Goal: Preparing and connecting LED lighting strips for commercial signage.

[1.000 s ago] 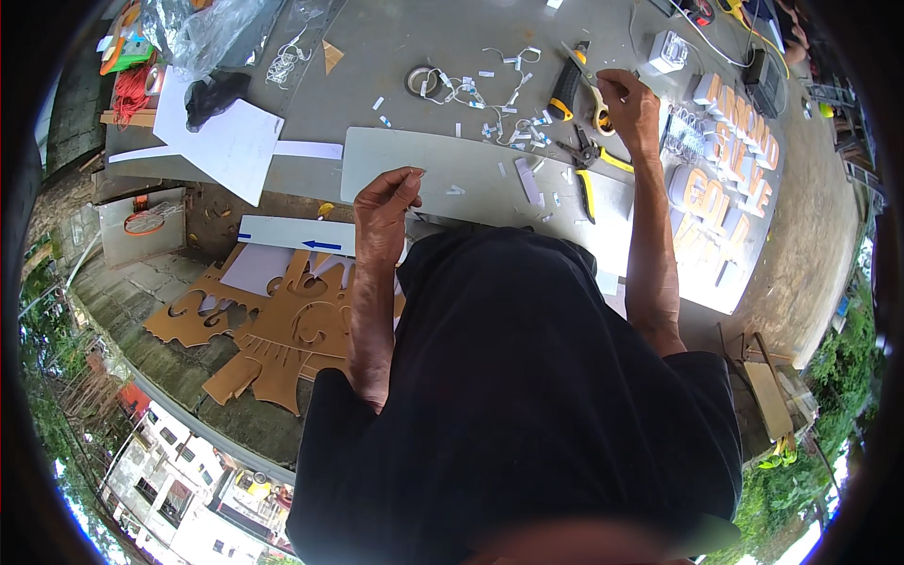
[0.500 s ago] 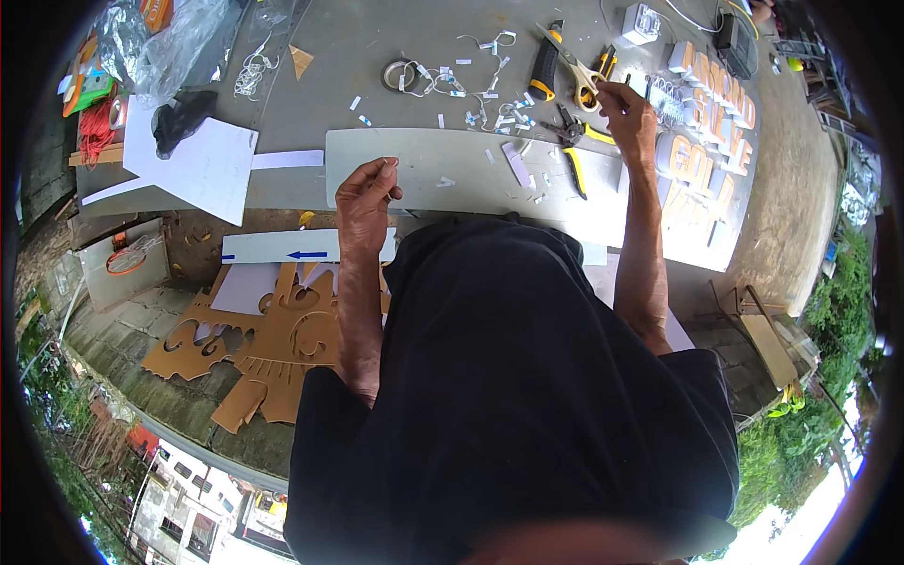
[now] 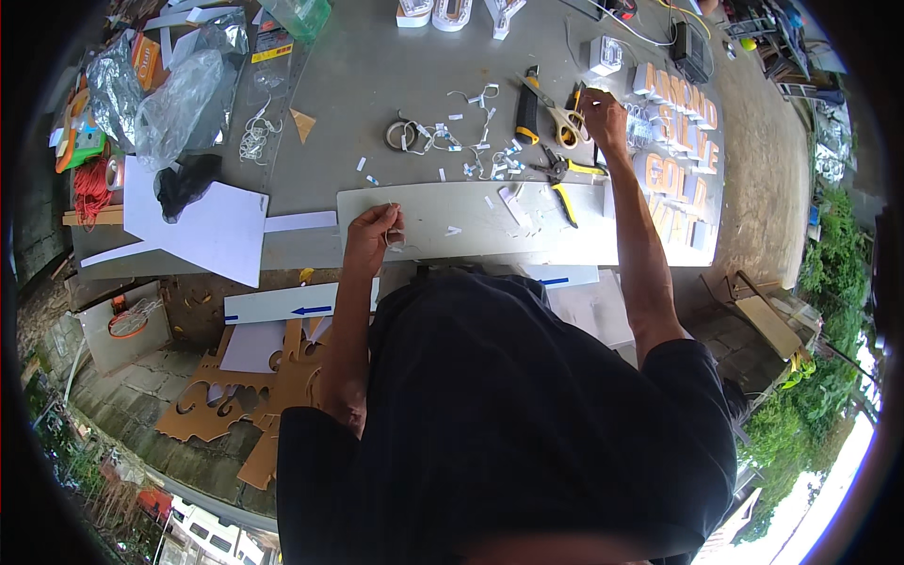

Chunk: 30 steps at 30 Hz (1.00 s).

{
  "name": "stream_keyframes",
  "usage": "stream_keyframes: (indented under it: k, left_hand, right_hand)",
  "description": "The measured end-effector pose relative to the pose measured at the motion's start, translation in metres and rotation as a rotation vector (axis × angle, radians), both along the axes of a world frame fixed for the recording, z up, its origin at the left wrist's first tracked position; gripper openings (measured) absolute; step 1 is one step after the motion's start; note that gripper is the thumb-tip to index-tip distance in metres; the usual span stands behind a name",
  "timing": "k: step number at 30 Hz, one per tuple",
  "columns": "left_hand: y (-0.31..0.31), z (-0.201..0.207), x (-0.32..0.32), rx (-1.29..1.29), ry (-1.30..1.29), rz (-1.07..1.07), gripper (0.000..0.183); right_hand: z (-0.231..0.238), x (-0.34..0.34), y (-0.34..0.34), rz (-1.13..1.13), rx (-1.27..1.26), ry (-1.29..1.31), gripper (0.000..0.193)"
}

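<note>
My left hand [image 3: 375, 231] is closed in a pinch above the near edge of a pale flat panel [image 3: 443, 226]. A thin pale strand shows at its fingers; its kind is too small to tell. My right hand [image 3: 605, 121] is held with fingers together beside the scissors [image 3: 566, 127]; whatever is between them is hidden. Left of the scissors lies a black and yellow utility knife [image 3: 529, 111]. Wire cutters with yellow handles [image 3: 561, 179] rest at the panel's far edge. Small light modules on wires [image 3: 490, 160] are strewn near a roll of tape [image 3: 401, 136].
White and orange block letters [image 3: 673, 169] stand at the right, with more white letters [image 3: 452, 13] at the far edge. Plastic bags [image 3: 174, 108], red cord [image 3: 91, 193] and white sheet [image 3: 212, 212] lie at the left. Brown cut-out boards [image 3: 217, 395] are below the table.
The view has shifted, bringing the far letters into sight. My left hand remains pinched over the panel. My right hand has come slightly left, closer to the scissors.
</note>
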<state>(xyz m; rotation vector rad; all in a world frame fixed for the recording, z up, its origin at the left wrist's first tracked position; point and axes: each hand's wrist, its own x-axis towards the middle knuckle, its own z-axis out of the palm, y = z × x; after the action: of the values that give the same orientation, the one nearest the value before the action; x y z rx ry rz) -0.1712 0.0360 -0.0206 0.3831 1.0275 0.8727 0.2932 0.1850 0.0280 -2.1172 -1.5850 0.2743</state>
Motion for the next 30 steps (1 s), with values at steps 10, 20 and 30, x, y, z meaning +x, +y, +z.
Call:
stream_keyframes:
  k: [10,20,30]
  left_hand:
    - [-0.003,0.001,0.000,-0.026,-0.004,-0.047,0.021]
    - [0.006,0.056,0.037,0.243,-0.005,-0.043,0.015]
    - [0.059,0.158,0.143,0.528,0.107,-0.158,0.010]
  right_hand:
    - [-0.022,-0.009,0.104,-0.015,-0.254,-0.378,0.028]
    - [0.020,-0.022,0.075,0.111,-0.107,0.791,0.020]
    - [0.124,-0.130,-0.084,0.238,0.003,1.079,0.013]
